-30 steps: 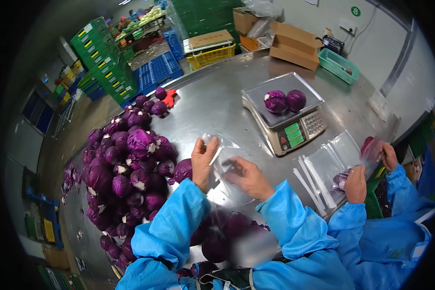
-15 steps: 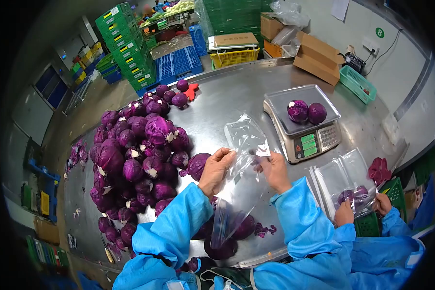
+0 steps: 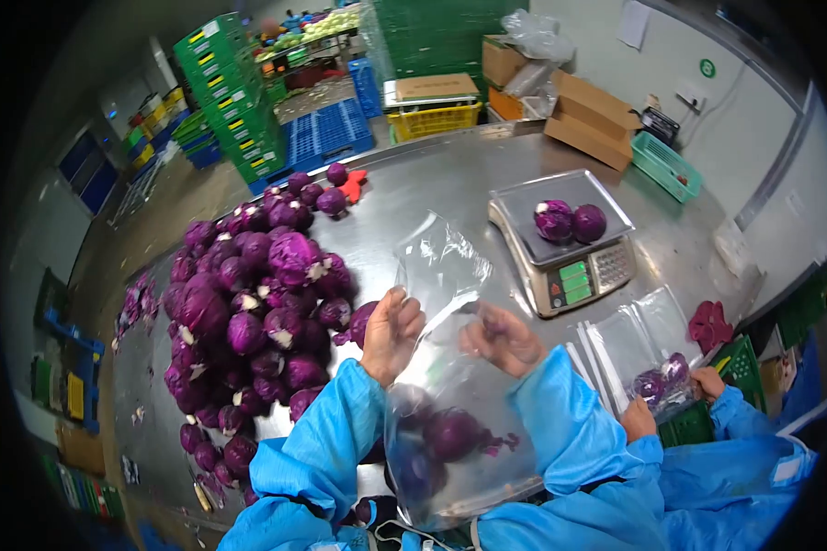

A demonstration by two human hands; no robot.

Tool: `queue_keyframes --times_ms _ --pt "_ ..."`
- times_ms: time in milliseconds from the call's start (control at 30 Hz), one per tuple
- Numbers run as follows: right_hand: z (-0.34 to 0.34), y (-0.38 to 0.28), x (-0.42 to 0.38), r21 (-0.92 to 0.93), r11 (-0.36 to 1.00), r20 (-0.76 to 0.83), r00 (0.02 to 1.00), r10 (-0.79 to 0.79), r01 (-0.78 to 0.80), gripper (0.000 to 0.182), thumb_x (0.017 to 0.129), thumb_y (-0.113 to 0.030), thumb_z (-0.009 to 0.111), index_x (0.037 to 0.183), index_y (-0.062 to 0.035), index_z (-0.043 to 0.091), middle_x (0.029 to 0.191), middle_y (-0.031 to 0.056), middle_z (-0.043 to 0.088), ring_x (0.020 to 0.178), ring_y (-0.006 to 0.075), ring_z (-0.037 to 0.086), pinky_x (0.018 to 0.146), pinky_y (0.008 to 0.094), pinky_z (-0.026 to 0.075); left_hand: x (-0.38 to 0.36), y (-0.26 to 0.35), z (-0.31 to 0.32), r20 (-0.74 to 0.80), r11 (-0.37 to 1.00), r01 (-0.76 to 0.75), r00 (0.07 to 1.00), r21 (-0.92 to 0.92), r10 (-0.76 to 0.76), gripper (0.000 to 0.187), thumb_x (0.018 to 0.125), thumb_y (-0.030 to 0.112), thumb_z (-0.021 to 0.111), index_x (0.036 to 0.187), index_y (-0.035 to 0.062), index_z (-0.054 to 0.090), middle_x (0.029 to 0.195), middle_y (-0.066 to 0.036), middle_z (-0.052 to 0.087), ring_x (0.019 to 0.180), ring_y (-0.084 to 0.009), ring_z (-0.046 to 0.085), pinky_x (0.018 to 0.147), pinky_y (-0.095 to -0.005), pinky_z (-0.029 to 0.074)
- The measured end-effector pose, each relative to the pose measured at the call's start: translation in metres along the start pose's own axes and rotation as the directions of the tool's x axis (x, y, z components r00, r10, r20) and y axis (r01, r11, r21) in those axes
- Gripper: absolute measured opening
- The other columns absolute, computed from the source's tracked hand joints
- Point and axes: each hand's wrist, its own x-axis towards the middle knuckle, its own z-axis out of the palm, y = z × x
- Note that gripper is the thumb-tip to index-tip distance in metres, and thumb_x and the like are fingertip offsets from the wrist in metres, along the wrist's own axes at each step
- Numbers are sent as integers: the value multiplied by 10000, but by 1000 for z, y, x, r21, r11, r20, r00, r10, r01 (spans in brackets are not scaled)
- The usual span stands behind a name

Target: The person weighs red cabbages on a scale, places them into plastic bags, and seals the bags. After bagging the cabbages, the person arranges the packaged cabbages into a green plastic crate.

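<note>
A large clear plastic bag (image 3: 464,487) hangs between my hands, spread wide. My left hand (image 3: 393,335) pinches one side of its mouth, fingers curled. On the other side my right hand (image 3: 503,340) has its fingers curled at the film, partly seen through the plastic. Several red cabbages (image 3: 452,433) show blurred through the bag, on the table beneath it. To the left of my left hand lies a large pile of red cabbages (image 3: 246,332). Two more red cabbages (image 3: 588,223) rest on the pan of a digital scale (image 3: 574,280), beyond my right hand.
At right, a co-worker's hands (image 3: 639,421) hold a bag with cabbages (image 3: 651,386) beside stacked plastic bags (image 3: 616,335). A dark red glove (image 3: 710,325) lies there. Along the metal table's (image 3: 386,225) back edge are an open carton (image 3: 593,115) and a green basket (image 3: 666,168).
The bag has been spread from a narrow, folded strip to a wide shape hanging lower. My right hand has moved slightly down and left, and its fingers have curled more.
</note>
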Motion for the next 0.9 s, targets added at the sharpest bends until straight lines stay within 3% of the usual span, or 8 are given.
queue_keyframes --times_ms 167,267,400,500,633,700,767,900 --pt "-57 -38 -18 -72 963 -397 878 -268 261 306 914 -232 518 1111 -1 555 884 97 612 829 203 584 841 382 464 23 -32 10 -28 828 362 921 427 -388 186 903 273 562 999 114 569 582 63 325 511 -56 306 469 -216 281" --pt "-44 -42 -26 9 1000 -515 857 -7 14 361 926 -256 490 1186 -6 503 1105 156 578 977 256 593 876 427 465 57 -63 30 -146 924 215 973 316 -177 195 883 226 601 1019 104 533 649 43 459 519 -69 416 522 -237 360" --pt "-75 -36 -36 -38 985 -396 902 -171 170 400 918 -290 503 1206 -16 463 1155 184 553 1003 277 591 834 405 503 115 -85 34 -82 776 -83 982 626 170 240 860 261 638 1003 93 545 720 6 537 502 -73 445 438 -211 353" --pt "-102 -49 -39 -634 741 -388 738 -552 220 330 897 -264 545 1132 -38 496 1036 160 599 842 249 620 718 363 532 149 -97 42 -20 734 -153 975 662 221 258 859 263 639 1017 82 545 717 -1 537 499 -64 443 409 -211 325" --pt "-131 -121 -25 -540 801 -542 622 -565 258 259 880 -223 554 1038 -18 554 846 134 641 706 231 622 563 377 497 202 -108 72 117 668 -243 967 703 228 246 868 220 614 1036 50 553 760 -21 562 582 -81 472 483 -223 362" --pt "-187 -144 -15 -859 427 -512 438 -739 -284 241 879 -210 540 950 16 589 755 154 633 690 251 618 574 404 451 246 -125 81 197 608 -308 950 732 244 252 870 210 606 1050 42 554 783 -30 571 622 -94 488 520 -234 384" --pt "-215 -147 3 -881 326 -414 227 -881 -341 267 901 -230 500 953 12 599 795 209 626 737 347 604 646 429 431 299 -145 80 337 375 -509 834 775 438 286 878 199 583 1103 28 535 842 -45 579 710 -118 514 606 -270 424" --pt "-211 -140 21 -796 -2 -163 218 -962 -605 288 923 -238 447 1045 -20 590 910 248 580 854 431 551 746 463 432 332 -161 89 172 602 -215 977 769 128 346 903 201 535 1194 19 490 988 -86 602 839 -150 565 703 -302 474"
